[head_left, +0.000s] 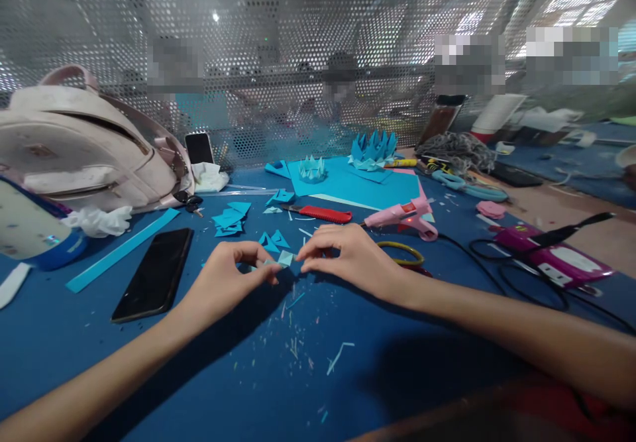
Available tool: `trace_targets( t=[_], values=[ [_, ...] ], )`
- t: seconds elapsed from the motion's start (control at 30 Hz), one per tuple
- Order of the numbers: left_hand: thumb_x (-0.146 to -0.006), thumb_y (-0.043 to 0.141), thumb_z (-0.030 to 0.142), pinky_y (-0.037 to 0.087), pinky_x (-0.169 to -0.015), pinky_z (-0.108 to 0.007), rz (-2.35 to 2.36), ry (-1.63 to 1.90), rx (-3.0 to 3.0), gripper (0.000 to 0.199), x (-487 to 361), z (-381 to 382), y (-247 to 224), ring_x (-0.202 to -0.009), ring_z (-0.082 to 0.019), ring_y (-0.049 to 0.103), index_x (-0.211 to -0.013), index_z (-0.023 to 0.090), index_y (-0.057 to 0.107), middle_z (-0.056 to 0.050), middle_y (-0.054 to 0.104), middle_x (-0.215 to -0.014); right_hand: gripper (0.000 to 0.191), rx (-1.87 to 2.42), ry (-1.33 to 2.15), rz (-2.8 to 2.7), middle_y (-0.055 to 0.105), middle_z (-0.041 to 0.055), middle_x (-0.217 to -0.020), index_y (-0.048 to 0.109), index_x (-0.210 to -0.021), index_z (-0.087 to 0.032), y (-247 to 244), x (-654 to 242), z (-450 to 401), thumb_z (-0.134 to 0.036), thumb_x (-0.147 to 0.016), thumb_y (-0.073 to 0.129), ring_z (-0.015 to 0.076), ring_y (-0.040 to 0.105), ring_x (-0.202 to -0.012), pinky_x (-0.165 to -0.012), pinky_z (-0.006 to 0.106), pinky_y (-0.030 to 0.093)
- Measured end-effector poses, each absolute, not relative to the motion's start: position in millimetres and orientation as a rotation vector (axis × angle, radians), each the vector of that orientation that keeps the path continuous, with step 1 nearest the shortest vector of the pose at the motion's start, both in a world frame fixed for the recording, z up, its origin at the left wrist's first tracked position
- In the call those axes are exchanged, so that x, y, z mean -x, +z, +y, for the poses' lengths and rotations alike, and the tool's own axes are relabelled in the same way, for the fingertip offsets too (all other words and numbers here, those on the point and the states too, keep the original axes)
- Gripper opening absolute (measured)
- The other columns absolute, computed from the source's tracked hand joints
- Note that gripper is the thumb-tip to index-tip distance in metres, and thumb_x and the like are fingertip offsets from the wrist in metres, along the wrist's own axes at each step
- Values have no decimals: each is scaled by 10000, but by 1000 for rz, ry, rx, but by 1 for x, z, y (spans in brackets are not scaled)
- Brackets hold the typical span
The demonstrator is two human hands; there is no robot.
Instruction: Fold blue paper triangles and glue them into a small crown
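My left hand (238, 270) pinches a small pale-blue folded paper piece (285, 258) over the blue table. Close to the right side of that piece is my right hand (342, 256), its thumb and fingertips drawn together; whether they grip its edge is too small to tell. Just behind the hands lie blue folded pieces (273, 240), with a heap of blue pieces (231, 219) further left. A red cutter (325, 214) lies beyond my right hand, beside a pink glue gun (400, 217). Two folded paper crowns, one pale (313, 169) and one blue (373, 149), stand at the back.
A black phone (153, 274) and blue strip (122, 250) lie left, near a pale backpack (89, 144). Yellow-handled scissors (401, 253) sit behind my right wrist. Black cables and a magenta power strip (554, 256) occupy the right. Perforated metal (278, 117) borders the back.
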State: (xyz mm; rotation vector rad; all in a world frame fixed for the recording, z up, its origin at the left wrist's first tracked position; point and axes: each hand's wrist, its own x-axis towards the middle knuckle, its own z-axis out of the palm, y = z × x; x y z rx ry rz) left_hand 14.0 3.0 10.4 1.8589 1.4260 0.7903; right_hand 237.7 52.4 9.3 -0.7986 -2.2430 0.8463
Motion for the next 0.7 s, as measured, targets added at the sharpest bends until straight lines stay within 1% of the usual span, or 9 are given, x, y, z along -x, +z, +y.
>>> trace_targets(
  t=[0.07,0.13,0.27,0.4,0.57,0.7],
  values=[
    [-860,623,338,466,-664,-288,1433,799,-1874,249,-14,3,10,-692,-181,657,-662,204,694,-14,725,-690,62,786,900,-2320,726,17,-804,788,-858,-215,8,-239,54,-198,-817,744,160,646,-777,-720,271,474],
    [-860,620,335,471,-671,-289,1441,800,-1887,248,-14,3,10,-702,-186,659,-661,206,695,-13,724,-693,93,747,1047,-2347,724,11,-803,798,-879,-217,5,-238,55,-190,-829,726,147,644,-760,-705,257,475],
    [-863,609,338,480,-679,-288,1455,792,-1916,248,-14,2,8,-703,-187,657,-672,207,698,-8,720,-695,92,678,1291,-2213,703,7,-766,805,-863,-205,2,-234,54,-209,-823,722,123,621,-702,-650,235,471],
    [-860,605,334,465,-668,-287,1483,765,-1940,231,-15,1,5,-708,-190,658,-694,209,705,-8,729,-719,61,720,1289,-2025,704,12,-702,799,-772,-191,3,-232,52,-249,-764,780,122,607,-651,-596,236,459],
    [-862,620,372,431,-650,-298,1511,700,-1993,241,-18,-2,3,-705,-203,653,-695,222,706,-10,732,-718,187,753,1333,-1905,710,22,-667,766,-679,-173,5,-231,52,-345,-701,837,124,613,-612,-553,236,463],
    [-867,630,377,433,-733,-338,1475,630,-2073,223,-20,-5,2,-780,-236,639,-716,232,708,-18,742,-761,254,775,1360,-1840,700,20,-644,724,-629,-163,4,-230,52,-371,-654,868,123,618,-593,-551,238,476]
  ],
)
